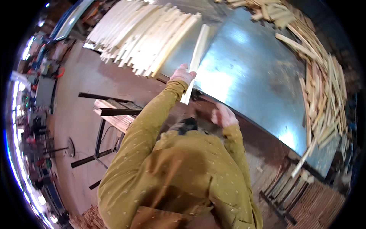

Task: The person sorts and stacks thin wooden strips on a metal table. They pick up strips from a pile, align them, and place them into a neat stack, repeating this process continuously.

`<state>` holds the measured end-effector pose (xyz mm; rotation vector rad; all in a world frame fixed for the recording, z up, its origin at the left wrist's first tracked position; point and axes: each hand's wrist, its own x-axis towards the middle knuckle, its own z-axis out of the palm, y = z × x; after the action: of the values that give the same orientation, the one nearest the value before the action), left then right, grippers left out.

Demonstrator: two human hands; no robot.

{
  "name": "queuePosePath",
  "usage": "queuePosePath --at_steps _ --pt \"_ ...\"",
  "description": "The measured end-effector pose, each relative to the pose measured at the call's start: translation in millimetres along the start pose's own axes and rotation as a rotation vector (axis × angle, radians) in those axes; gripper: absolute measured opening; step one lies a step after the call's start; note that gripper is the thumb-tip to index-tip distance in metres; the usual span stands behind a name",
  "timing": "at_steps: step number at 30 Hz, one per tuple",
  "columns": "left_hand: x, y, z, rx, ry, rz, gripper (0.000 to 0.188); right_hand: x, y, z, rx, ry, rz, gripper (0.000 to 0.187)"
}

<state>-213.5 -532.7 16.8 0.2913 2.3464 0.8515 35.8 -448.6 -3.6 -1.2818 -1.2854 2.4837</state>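
My left hand (183,74), in a pale glove, is closed around a long pale wooden strip (198,49). The strip slants over the near edge of the shiny metal table (248,72), its near end sticking out past that edge. To the right, my right hand (225,115) is beside the table's front edge, its fingers loosely bent and apart, with nothing visible in them. Left of the held strip, a row of pale wooden strips (141,36) lies side by side on the table.
Along the table's right side runs a loose heap of wooden strips (324,91), some jutting out. A dark metal frame (100,139) carrying boards (114,116) stands on the floor at left. Stacked strips (318,204) sit at the lower right near another rack (284,192).
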Motion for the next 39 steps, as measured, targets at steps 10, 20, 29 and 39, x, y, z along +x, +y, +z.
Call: queuePosePath --at_steps 10,20,29,39 --pt "26.6 30.2 0.7 0.204 0.123 0.118 0.059 41.6 9.5 -46.9 -0.093 0.028 -0.26 0.069" --pt "-5.0 90.1 19.8 -0.257 0.032 0.482 0.064 55.5 -109.2 -98.1 0.131 -0.655 -0.129 0.091" --pt "-97.5 73.5 -82.3 1.073 -0.449 0.259 0.055 15.6 -174.7 -93.7 -0.51 -0.69 -0.024 0.084" --pt "-223.6 -386.6 -157.1 -0.389 1.229 -0.35 0.033 25.1 -26.3 117.4 -0.361 -1.084 0.142 0.066"
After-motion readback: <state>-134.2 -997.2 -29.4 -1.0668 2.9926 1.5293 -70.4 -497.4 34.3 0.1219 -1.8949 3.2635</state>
